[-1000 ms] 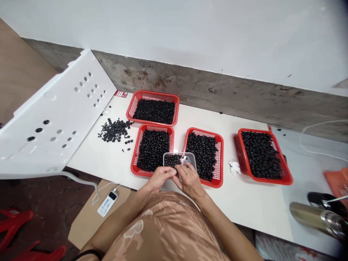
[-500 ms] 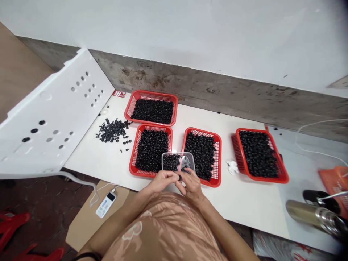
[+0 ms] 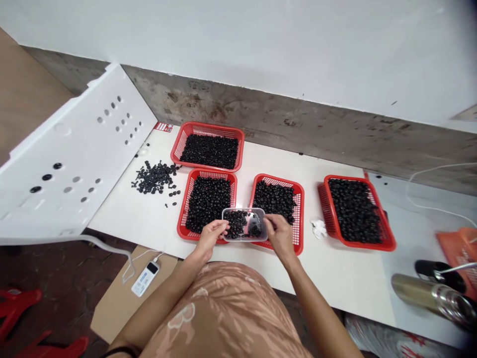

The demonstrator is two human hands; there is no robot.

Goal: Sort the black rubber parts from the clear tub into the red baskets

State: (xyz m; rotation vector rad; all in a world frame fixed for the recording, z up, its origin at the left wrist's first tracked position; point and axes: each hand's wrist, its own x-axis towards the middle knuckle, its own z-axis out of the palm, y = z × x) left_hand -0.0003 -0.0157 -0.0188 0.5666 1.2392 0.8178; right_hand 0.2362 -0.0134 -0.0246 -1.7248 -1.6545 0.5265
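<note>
A clear plastic container [image 3: 238,239] with small black parts [image 3: 236,223] inside sits across the near rims of two red baskets. My left hand [image 3: 211,237] is closed with its fingertips at the container's left edge. At the opposite edge, the thumb and fingers of my right hand [image 3: 280,235] are pinched against the container's right end. Black ring-like pieces fill the left basket [image 3: 181,219] and the right basket [image 3: 300,214]. Whether a small part is hidden between my fingers does not show.
Another red basket [image 3: 173,149] of black parts stands behind, and one more [image 3: 390,244] to the right. Loose black pieces [image 3: 154,178] lie by a white perforated panel [image 3: 74,149]. A crumpled white scrap [image 3: 319,228] and a metal flask [image 3: 421,293] are on the right.
My hands were together over the container's near edge with a small black part between them. They have moved apart to its left and right ends, uncovering its contents.
</note>
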